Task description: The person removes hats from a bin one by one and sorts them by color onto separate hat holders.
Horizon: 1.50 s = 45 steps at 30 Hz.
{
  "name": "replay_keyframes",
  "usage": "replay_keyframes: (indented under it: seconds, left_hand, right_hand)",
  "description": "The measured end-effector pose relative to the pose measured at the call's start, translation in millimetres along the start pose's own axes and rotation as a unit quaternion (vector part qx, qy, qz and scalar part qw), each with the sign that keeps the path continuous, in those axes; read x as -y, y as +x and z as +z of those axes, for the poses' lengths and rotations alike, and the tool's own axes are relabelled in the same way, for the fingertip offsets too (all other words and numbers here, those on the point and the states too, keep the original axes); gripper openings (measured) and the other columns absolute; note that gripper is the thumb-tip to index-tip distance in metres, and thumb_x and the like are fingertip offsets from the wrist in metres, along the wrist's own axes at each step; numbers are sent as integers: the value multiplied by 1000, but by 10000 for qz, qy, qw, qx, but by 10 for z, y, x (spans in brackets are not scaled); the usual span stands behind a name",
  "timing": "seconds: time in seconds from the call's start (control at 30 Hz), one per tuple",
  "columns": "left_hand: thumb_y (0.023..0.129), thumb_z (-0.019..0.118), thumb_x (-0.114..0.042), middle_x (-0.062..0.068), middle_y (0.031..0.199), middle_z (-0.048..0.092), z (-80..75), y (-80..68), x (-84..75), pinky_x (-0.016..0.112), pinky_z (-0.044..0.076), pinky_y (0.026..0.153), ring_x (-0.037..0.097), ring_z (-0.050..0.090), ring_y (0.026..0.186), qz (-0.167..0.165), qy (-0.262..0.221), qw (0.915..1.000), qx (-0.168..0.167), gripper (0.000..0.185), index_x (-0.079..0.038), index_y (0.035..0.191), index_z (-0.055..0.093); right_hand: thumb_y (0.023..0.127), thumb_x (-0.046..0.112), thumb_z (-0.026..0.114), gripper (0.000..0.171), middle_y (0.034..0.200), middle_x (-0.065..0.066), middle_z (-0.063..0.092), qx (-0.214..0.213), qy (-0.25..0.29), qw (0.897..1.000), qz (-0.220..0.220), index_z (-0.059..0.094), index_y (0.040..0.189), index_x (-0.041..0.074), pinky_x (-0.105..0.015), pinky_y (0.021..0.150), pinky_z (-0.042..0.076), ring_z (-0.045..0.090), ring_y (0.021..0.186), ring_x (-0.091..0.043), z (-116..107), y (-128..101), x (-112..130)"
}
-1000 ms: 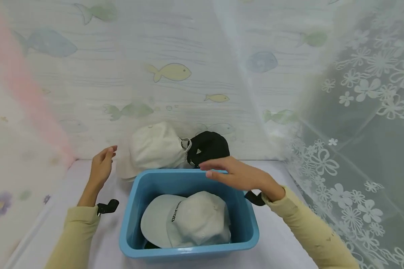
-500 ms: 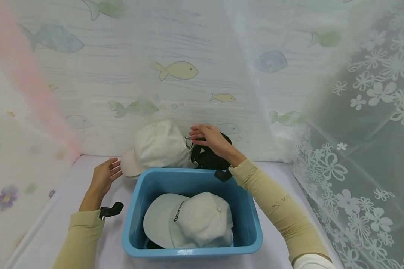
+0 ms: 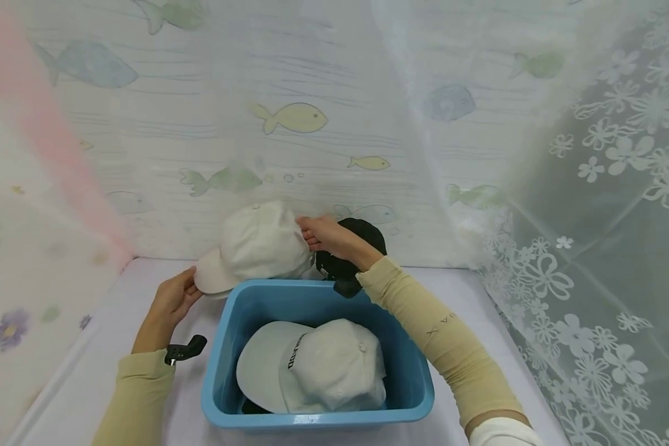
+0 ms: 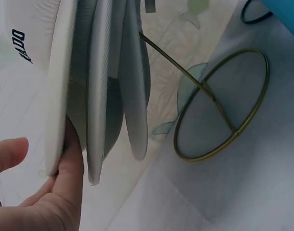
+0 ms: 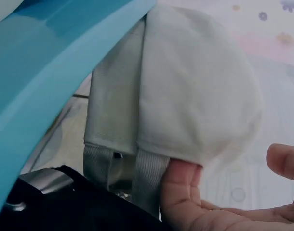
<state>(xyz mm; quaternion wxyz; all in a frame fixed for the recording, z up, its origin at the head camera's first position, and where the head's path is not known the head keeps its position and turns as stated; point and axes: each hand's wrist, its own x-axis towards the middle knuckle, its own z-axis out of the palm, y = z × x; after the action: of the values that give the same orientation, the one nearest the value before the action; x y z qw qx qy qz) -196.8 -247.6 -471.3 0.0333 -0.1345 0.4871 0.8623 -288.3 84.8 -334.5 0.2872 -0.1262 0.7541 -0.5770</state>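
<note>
Three brims (image 4: pixel 99 106) stood partly hidden.
My left hand (image 3: pixel 173 298), wide, hid fingertips behind one; my right hand (image 3: pixel 334 238), also wide, under one cap (image 5: pixel 195 91).

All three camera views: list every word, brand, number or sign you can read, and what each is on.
"ADO", first letter unclear: on the white cap that the left hand touches.
Dark lettering on the cap in the bin: too blurred to read surely.
"X", apparently: on the right sleeve; marks beside it too small to read.
Pale mark on the blue bin's front rim: too small to read.
</note>
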Motion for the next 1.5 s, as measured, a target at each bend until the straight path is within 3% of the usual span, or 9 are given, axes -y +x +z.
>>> replay_keyframes:
  seconds: [0.13, 0.3, 0.5, 0.7, 0.93, 1.13, 1.23, 1.33, 1.5]
  left_hand:
    - [106, 54, -24, -13, 101, 67, 9, 25, 23, 19, 58, 80, -2, 68, 93, -13, 223, 9997, 102, 78, 2, 162, 5]
    - [103, 61, -23, -13, 105, 62, 47, 31, 14, 15, 56, 82, -4, 65, 95, 115, 387, 9991, -152, 82, 1, 162, 9]
    - [100, 66, -25, -13, 102, 63, 68, 19, -12, 15, 56, 81, -2, 64, 93, 209, 532, 9978, -348, 86, 1, 162, 14]
    - [100, 65, -27, -15, 102, 63, 28, 90, 4, 14, 56, 78, -4, 64, 91, 190, 874, 9952, -405, 84, 1, 162, 16]
    - [101, 63, -31, -9, 116, 54, 48, 211, 52, 13, 55, 81, -6, 62, 94, 216, 1259, 9911, -367, 82, 0, 162, 18]
    - [102, 61, -32, -8, 119, 53, 46, 229, 69, 12, 55, 82, -6, 62, 95, 246, 1382, 9892, -418, 80, 0, 161, 19]
    - [101, 62, -32, -10, 117, 54, 35, 222, 64, 12, 55, 81, -7, 62, 93, 296, 1277, 9905, -404, 81, 0, 161, 19]
    - [102, 61, -32, -8, 119, 55, 40, 209, 63, 13, 55, 83, -7, 63, 94, 312, 1169, 9922, -314, 81, 1, 161, 17]
    - [103, 58, -32, 4, 138, 49, 90, 217, 74, 13, 55, 83, -5, 61, 99, 418, 1230, 9906, -418, 77, -1, 161, 19]
  right_hand:
    - [108, 32, 51, 37, 84, -5, 41, -43, -15, 10000, 10, 48, 84, 5, -34, 81, 39, 45, 80, -18, 21, 50, -8]
    - [107, 28, 55, 39, 144, -16, 46, -42, 99, 9999, -58, 55, 124, -7, -38, 108, 43, 49, 127, -24, 8, 80, -7]
    - [105, 36, 57, 38, 129, -19, 54, -146, -378, 9991, 105, 47, 94, 1, -39, 97, 54, 61, 108, -25, -19, 27, 17]
    - [103, 55, 51, 75, 141, -23, 53, 51, -1297, 9898, 580, 39, 150, -1, -43, 98, 56, 63, 120, -34, -13, 41, 49]
    - [100, 67, 42, 83, 136, -18, 57, 202, -1920, 9764, 970, 37, 156, 6, -41, 94, 57, 65, 112, -31, 6, 97, 99]
    - [100, 59, 52, 83, 151, -16, 45, -80, -1097, 9914, 714, 30, 159, 6, -45, 107, 50, 57, 125, -29, 16, 146, 83]
    - [101, 40, 63, 48, 107, -13, 58, -466, -69, 9988, 127, 58, 117, -5, -33, 91, 50, 58, 88, -18, 18, 162, 32]
    - [99, 21, 69, 39, 72, -4, 38, -692, 704, 9942, -430, 43, 75, 5, -31, 72, 37, 38, 63, -14, 13, 165, -29]
    - [96, 17, 73, 18, 94, -5, 60, -444, 710, 9948, -572, 64, 100, 2, -28, 81, 54, 61, 82, -15, 31, 150, -83]
